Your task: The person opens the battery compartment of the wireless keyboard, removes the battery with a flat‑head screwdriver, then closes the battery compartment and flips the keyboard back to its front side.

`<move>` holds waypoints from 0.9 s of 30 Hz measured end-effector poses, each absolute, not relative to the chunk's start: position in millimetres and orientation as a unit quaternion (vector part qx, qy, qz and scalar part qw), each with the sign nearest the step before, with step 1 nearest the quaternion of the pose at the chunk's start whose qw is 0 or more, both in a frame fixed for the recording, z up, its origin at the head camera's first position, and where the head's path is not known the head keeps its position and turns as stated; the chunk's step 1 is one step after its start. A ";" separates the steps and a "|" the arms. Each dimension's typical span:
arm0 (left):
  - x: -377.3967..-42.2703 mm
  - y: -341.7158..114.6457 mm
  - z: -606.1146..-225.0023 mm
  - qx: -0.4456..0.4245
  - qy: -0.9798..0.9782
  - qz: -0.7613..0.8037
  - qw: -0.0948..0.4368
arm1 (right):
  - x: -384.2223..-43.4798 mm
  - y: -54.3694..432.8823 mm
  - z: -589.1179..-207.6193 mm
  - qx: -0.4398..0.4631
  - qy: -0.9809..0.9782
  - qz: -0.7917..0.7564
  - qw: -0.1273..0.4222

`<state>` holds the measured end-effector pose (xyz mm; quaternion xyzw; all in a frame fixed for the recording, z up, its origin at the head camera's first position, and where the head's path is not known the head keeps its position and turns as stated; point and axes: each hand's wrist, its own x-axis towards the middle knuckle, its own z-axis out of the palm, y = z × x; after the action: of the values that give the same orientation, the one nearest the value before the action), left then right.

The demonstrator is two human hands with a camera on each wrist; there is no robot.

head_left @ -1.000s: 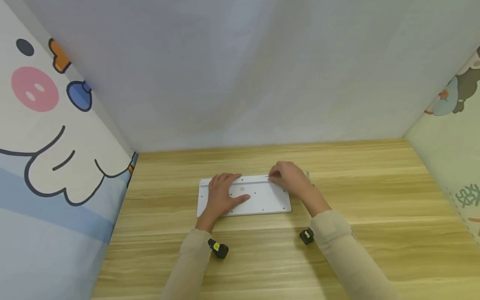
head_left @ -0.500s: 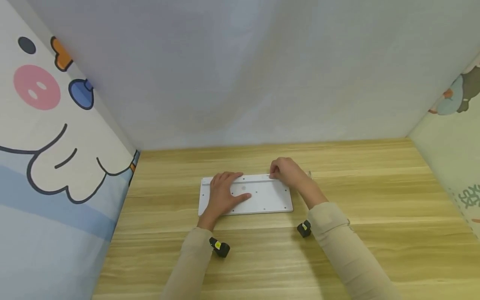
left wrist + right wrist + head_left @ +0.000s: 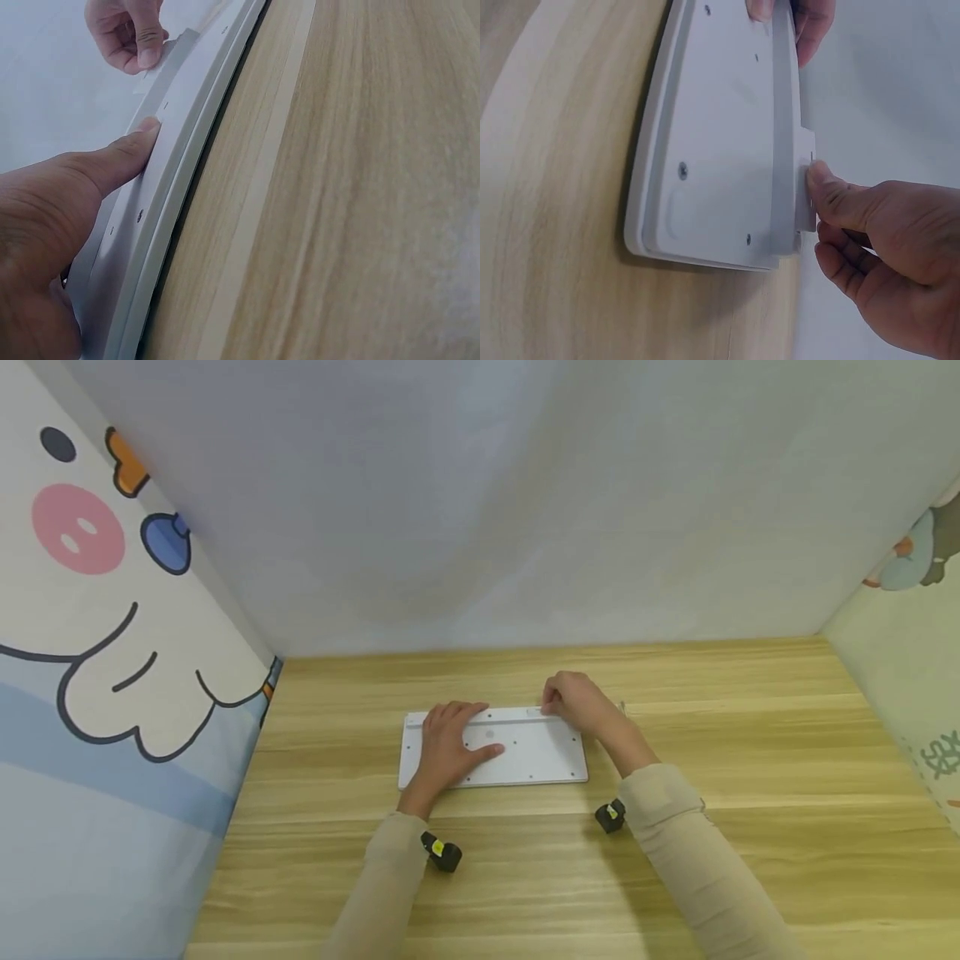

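Note:
A white keyboard (image 3: 525, 760) lies upside down on the wooden table, its screw-dotted underside facing up. Across it spreads my left hand (image 3: 446, 743), thumb on the flat underside and fingers reaching the raised ridge (image 3: 784, 135) along the far edge. At the right part of that ridge my right hand (image 3: 577, 703) pinches a small white battery cover (image 3: 805, 154) between thumb and curled fingers. In the right wrist view the cover stands out from the ridge, partly hidden by the thumb (image 3: 821, 176). The left wrist view shows the left thumb (image 3: 131, 154) pressing the underside.
Thin and silvery, a small object (image 3: 622, 707) lies just behind the right wrist, mostly hidden. Black wrist cameras show below the left hand (image 3: 446, 856) and the right hand (image 3: 611, 815). A pale wall (image 3: 525, 527) rises behind the table's far edge, with printed side panels.
The head view has shifted slightly. My right wrist has turned a little; a pale rectangle shows beside its fingertips where a thin dark line was. The left hand stays put on the keyboard.

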<state>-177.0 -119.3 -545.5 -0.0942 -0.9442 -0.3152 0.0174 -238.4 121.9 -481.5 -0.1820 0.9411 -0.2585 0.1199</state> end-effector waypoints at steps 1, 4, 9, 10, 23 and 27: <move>-177.3 -119.7 -544.9 -0.093 -0.944 -0.315 0.017 | -238.5 121.5 -481.0 -0.184 0.941 -0.259 0.118; -178.0 -120.7 -543.8 -0.089 -0.944 -0.316 0.015 | -238.4 120.8 -481.2 -0.192 0.941 -0.255 0.116; -177.8 -120.1 -543.7 -0.092 -0.944 -0.316 0.014 | -235.6 123.2 -483.9 -0.192 0.942 -0.249 0.115; -177.6 -119.9 -543.8 -0.093 -0.944 -0.316 0.015 | -234.9 123.9 -484.5 -0.193 0.942 -0.250 0.115; -177.8 -118.1 -546.0 -0.088 -0.947 -0.308 0.008 | -225.5 132.8 -478.2 -0.216 0.937 -0.263 0.077; -178.2 -118.4 -545.5 -0.089 -0.946 -0.310 0.010 | -229.2 137.5 -474.7 -0.206 0.939 -0.267 0.067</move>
<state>-178.2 -118.4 -545.5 -0.0888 -0.9465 -0.3101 0.0105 -229.2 137.5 -474.7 -0.2059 0.9391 -0.2667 0.0673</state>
